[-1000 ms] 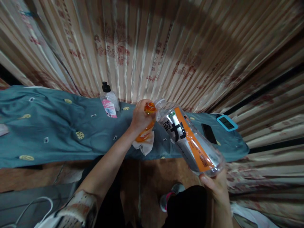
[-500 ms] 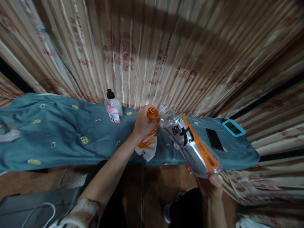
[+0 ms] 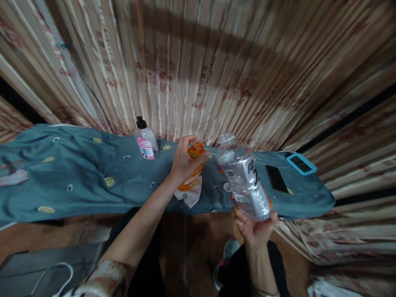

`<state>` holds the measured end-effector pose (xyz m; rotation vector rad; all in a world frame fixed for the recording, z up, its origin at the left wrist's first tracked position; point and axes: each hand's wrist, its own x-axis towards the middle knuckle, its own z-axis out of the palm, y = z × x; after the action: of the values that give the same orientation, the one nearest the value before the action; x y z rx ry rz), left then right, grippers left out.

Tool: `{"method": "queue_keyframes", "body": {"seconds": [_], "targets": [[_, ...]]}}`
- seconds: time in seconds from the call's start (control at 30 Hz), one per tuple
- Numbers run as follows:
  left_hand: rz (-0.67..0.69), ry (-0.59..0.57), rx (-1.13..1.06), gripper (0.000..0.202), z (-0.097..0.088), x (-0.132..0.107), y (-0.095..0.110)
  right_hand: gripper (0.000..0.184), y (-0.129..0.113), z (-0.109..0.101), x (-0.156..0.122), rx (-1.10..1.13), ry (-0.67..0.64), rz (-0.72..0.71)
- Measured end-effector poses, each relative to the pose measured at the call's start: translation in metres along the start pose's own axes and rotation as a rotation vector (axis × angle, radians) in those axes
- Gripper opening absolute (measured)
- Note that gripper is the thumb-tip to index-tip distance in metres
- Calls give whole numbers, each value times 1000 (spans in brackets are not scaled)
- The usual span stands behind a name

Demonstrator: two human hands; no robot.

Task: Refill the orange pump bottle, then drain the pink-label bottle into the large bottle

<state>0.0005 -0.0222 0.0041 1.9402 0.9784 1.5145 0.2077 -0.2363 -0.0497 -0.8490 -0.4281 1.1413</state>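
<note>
- Left hand [image 3: 182, 161] wraps snugly round the uncapped orange bottle [image 3: 194, 154].
- Right hand [image 3: 254, 229], half-curled, holds the clear bottle [image 3: 243, 171] low, right of the orange bottle.
- Nothing visibly flows between them — fill levels unclear.

One bottle [image 3: 194, 154] is orange — the sheet [image 3: 83, 173] yellow-patterned teal

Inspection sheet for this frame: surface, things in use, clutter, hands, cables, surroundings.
Surface: teal patterned cloth, wrinkled.
Things in use: orange bottle, mouth open; clear bottle, tilted, apart from it.
Clutter: stained white wipe by the orange bottle's base; black-topped bottle; dark phone; blue-framed display.
Hands: left hand grips the orange bottle; right hand supports the clear bottle's lower end.
Cables: white cord, lower left.
Surroundings: pleated curtain; brown floor.
</note>
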Motion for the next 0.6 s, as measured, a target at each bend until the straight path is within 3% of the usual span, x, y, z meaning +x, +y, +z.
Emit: {"method": "queue_keyframes", "body": {"seconds": [0.2,0.47,0.6], "targets": [[-56,-1,-124,59,-6,-4,-1,88,-3,-3,-4,51,-36,57],[-117,108,-139,54,0,3,-15,86,-3,-4,-11,114,-138,78],[-190,170,-314,58,4,9,-24,80,-3,-9,-13,167,-172,85]]}}
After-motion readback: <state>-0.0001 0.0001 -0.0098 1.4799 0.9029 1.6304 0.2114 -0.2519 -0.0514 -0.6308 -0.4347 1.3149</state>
